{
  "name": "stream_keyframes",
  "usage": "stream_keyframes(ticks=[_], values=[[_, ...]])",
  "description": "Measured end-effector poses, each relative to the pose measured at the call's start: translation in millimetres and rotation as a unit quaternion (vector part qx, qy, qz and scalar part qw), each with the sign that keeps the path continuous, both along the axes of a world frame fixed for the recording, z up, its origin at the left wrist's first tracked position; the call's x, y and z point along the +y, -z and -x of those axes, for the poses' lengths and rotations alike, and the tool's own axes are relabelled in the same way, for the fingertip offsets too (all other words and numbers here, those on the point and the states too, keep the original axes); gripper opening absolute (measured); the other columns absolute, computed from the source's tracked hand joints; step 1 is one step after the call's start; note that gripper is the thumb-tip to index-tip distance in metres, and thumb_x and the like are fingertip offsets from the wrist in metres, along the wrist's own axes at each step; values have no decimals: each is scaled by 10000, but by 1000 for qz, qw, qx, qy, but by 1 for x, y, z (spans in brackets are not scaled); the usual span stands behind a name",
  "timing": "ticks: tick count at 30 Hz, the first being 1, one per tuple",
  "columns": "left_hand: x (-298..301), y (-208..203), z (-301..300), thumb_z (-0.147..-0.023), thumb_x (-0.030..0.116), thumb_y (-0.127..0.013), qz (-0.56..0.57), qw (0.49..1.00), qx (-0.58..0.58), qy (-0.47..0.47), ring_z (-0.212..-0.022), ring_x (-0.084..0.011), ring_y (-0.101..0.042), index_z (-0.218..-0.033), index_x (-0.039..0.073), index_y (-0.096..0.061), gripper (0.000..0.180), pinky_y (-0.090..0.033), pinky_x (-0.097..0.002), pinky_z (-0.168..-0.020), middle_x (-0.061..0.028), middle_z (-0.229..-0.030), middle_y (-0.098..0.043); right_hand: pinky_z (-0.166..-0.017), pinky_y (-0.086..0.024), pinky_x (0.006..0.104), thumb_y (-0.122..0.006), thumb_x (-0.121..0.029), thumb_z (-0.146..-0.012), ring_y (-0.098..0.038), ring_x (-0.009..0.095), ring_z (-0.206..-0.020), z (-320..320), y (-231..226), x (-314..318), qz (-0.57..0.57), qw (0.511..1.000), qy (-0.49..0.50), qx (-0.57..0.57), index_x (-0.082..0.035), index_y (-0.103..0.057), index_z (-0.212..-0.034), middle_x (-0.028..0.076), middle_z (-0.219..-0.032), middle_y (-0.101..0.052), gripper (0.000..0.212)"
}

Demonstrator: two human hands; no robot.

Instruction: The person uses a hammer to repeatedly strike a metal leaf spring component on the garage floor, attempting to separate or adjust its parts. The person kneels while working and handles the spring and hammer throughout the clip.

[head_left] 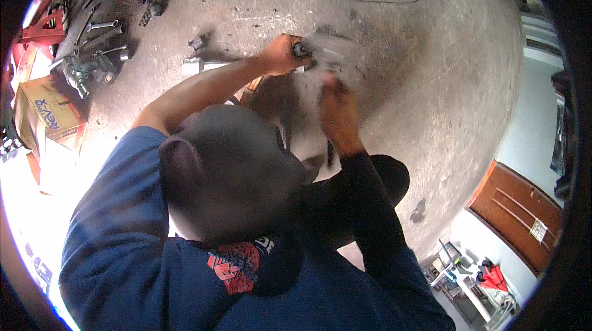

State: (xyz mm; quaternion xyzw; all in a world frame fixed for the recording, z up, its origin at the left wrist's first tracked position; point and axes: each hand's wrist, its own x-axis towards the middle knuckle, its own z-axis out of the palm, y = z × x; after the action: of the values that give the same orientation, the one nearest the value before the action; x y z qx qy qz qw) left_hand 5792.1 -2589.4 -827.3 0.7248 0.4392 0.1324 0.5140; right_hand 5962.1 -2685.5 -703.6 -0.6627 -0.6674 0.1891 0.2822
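My left hand (280,55) is closed around a dark, round-ended metal part (301,50) just above the concrete floor. Beside it, a grey metallic piece (333,49) is smeared by motion, so its kind is unclear. My right hand (339,112) is curled into a fist just below that piece. Its fingers are partly blurred, and I cannot make out what they grip. A silvery metal cylinder (192,66) lies on the floor near my left forearm, and a small dark part (197,42) lies beyond it.
At the left lie a wrench (103,24), a cluster of metal parts (77,75) and a cardboard box (49,109), with a red metal stand (46,28) behind. A thin cable (376,2) curves across the far floor. A brown door (518,214) stands at the right.
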Motion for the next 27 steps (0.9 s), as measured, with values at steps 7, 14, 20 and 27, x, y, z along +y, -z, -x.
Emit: stream_keyframes(ticks=[7,14,20,27], values=[[-16,-2,15,-910,191,-773,35,983,-155,-90,-782,-141,-565,-953,13,-626,235,-514,-347,-750,-64,-805,-640,-553,-411,360,-483,-768,-966,-446,162,-585,-62,72,7,310,891,194,271,-82,-514,-790,-6,-674,-456,709],[-12,1,15,-922,193,-768,-8,983,-162,-82,-760,-128,-564,-939,28,-633,214,-506,-334,-731,-42,-810,-635,-673,-520,449,-436,-826,-931,-652,321,-707,-143,210,19,324,929,155,-93,-18,-623,-845,140,-757,-637,834],[-10,9,15,-921,182,-766,125,960,-196,-157,-853,-126,-621,-1027,21,-654,223,-519,-300,-818,-46,-901,-685,-861,-528,586,-360,-707,-1019,-674,521,-999,-149,248,-2,408,894,87,-161,53,-635,-1236,312,-1090,-700,837],[-8,5,14,-906,127,-766,83,958,-221,-164,-730,-86,-538,-898,31,-618,176,-480,-284,-692,-14,-761,-579,-829,-550,569,-409,-673,-1024,-697,508,-894,-139,268,-16,377,904,63,-194,37,-706,-985,322,-978,-707,770]])
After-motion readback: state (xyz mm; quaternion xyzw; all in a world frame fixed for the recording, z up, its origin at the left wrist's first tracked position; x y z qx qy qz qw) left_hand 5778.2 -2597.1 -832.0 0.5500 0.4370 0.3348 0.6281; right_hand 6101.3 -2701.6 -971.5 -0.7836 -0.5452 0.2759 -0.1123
